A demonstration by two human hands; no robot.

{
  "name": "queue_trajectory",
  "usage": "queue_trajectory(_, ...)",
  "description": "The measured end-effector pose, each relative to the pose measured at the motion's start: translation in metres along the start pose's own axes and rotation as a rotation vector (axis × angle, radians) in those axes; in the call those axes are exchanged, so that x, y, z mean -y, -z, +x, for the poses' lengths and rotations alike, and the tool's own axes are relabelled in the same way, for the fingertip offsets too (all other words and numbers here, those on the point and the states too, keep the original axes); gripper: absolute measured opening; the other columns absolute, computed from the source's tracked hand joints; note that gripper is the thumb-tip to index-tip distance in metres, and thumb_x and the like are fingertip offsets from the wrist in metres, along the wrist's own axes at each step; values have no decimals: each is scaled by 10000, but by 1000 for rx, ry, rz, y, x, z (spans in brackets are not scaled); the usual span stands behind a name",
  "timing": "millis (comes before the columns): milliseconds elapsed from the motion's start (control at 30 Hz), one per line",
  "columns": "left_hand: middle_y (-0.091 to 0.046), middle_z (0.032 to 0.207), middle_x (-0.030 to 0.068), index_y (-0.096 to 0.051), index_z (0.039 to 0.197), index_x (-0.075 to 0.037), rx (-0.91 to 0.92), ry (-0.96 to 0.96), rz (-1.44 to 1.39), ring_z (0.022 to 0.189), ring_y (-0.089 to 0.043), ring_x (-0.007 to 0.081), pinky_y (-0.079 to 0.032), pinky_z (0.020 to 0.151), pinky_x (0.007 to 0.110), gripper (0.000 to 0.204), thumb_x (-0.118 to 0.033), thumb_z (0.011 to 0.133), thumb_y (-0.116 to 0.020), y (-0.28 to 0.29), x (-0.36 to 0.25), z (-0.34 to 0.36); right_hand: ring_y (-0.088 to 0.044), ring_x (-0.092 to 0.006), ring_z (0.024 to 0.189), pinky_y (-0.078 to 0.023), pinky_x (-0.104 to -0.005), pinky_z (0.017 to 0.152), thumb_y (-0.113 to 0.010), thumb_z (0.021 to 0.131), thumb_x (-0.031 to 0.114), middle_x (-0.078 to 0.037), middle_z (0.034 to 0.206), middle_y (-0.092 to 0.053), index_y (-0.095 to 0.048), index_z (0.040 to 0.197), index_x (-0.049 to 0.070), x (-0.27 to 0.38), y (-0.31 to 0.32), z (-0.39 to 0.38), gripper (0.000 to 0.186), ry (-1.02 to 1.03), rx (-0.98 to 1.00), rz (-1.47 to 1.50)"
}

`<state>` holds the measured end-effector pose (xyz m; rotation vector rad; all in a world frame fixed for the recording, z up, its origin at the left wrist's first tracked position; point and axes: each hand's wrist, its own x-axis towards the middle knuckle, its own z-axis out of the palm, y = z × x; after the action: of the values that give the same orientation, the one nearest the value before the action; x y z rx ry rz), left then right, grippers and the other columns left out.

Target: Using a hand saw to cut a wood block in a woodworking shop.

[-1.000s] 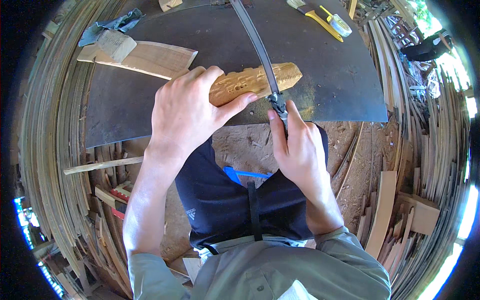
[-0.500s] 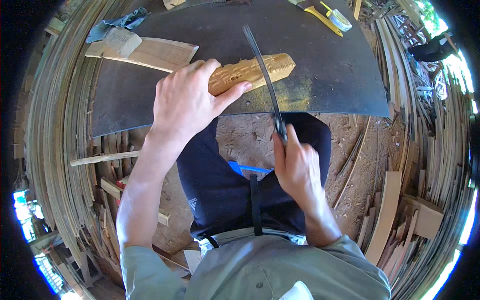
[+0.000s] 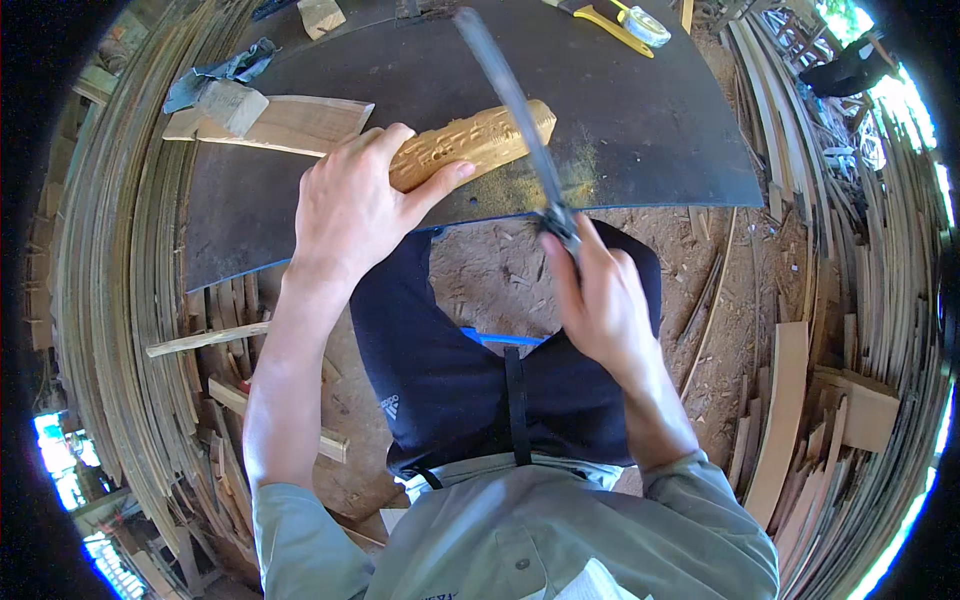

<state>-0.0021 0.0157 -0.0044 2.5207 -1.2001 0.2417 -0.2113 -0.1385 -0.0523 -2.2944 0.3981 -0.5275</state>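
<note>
My left hand (image 3: 350, 205) is wrapped round the near-left end of a yellowish wood block (image 3: 480, 143), thumb along its near side. The block has a rough, dented surface and lies slanting on the dark tabletop, its free end toward the right. In my right hand (image 3: 610, 300), closed round the dark handle, is a long narrow metal file (image 3: 515, 105). Its blade, slightly smeared by motion, crosses over the block close to the free end and points away to the upper left. Whether it touches the wood I cannot tell. Yellow dust (image 3: 575, 175) lies beside the block.
A curved board (image 3: 315, 122) with a small wood piece (image 3: 232, 107) and grey-blue cloth (image 3: 235, 65) lies at the far left. Another block (image 3: 320, 16), a yellow-handled brush (image 3: 615, 30) and a tape roll (image 3: 645, 27) are farther back. Timber stacks (image 3: 110, 260) flank both sides.
The file has tilted and sits nearer the block's free end, with my right hand a little farther right. My left hand keeps its hold. The whole view has shifted slightly.
</note>
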Motion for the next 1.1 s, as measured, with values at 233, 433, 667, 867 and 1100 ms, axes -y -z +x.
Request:
queue_trajectory(233, -785, 912, 189, -748, 1097, -46, -15, 6, 3, 846, -784, 395, -627, 738, 482, 647, -663, 902, -762, 0, 0, -1, -642, -471, 556, -502, -568, 521, -591, 1091, 253, -238, 581, -603, -553, 1019, 7, 14, -23, 44, 260, 34, -27, -92)
queue_trajectory(433, -790, 932, 176, -747, 1096, -46, 4, 18, -2, 853, -786, 391, -634, 737, 475, 650, -666, 901, -759, 1, 5, -2, -653, -478, 582, -518, -567, 540, -581, 1093, 254, -247, 591, -609, -552, 1012, 21, 22, -23, 47, 248, 4, 11, -110)
queue_trajectory(667, -774, 885, 153, -720, 1024, -60, 16, -6, 5, 816, -781, 371, -629, 700, 471, 600, -650, 917, -750, -2, 5, -2, -650, -480, 574, -512, -563, 527, -571, 1099, 256, -252, 592, -610, -575, 1046, 8, 19, -23, 46, 254, -14, 16, -105)
queue_trajectory(867, -773, 880, 162, -727, 1041, -54, 9, -6, -2, 812, -779, 379, -628, 700, 472, 594, -631, 904, -775, -3, 6, -1, -651, -470, 564, -512, -558, 521, -572, 1098, 245, -245, 584, -607, -577, 1039, 6, 21, -28, 45, 246, -8, 12, -95)
queue_trajectory(1100, -778, 871, 162, -740, 1036, -52, -25, -6, -23, 815, -782, 374, -629, 711, 460, 597, -629, 891, -788, -5, 8, 0, -651, -466, 555, -507, -560, 508, -581, 1095, 245, -238, 575, -605, -567, 1020, 15, 24, -28, 44, 243, -15, -11, -131)
